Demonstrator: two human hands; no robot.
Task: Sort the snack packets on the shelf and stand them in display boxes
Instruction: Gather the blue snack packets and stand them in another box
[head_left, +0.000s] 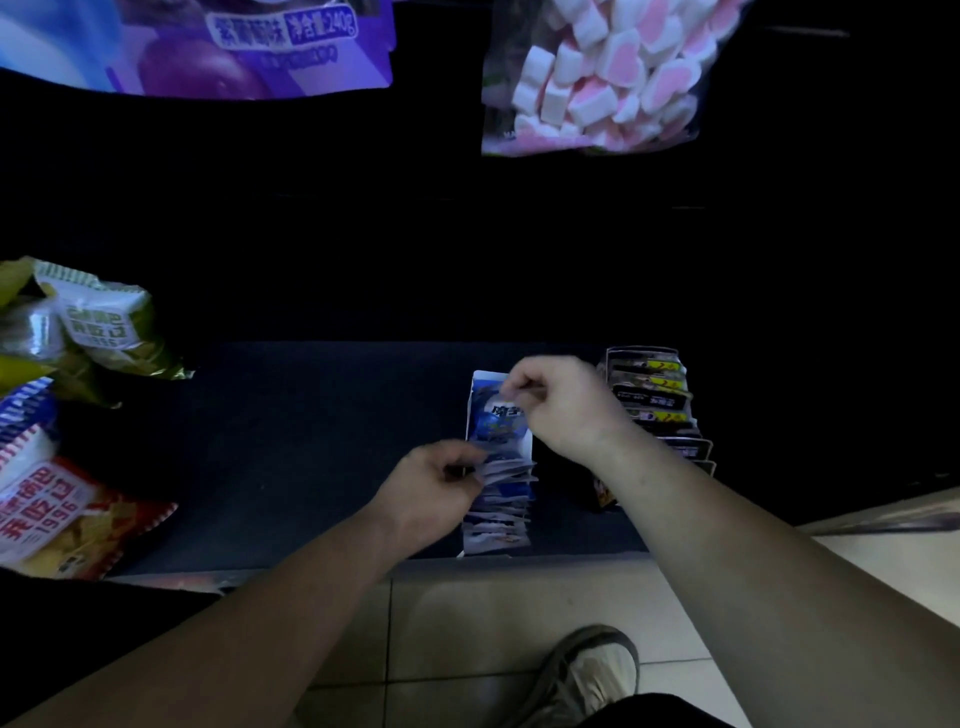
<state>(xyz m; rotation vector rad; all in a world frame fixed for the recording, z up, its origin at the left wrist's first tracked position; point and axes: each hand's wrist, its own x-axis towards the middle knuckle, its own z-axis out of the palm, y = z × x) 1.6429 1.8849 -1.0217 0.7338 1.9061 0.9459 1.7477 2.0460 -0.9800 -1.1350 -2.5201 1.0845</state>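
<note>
The blue and white snack packets (498, 512) stand on edge in one tight row near the front of the dark shelf (311, 441), probably inside a narrow display box, but its walls are hard to see in this light. The right hand (561, 405) pinches the top edge of the rearmost blue packet (491, 415) with thumb and forefinger, I think to keep it upright. The left hand (436, 488) has its fingers curled and grips the packets at the middle of the row, so that they do not fall over. Just beside this row, to the right, the black and yellow packets (654, 395) fill a second row in the same way.
</note>
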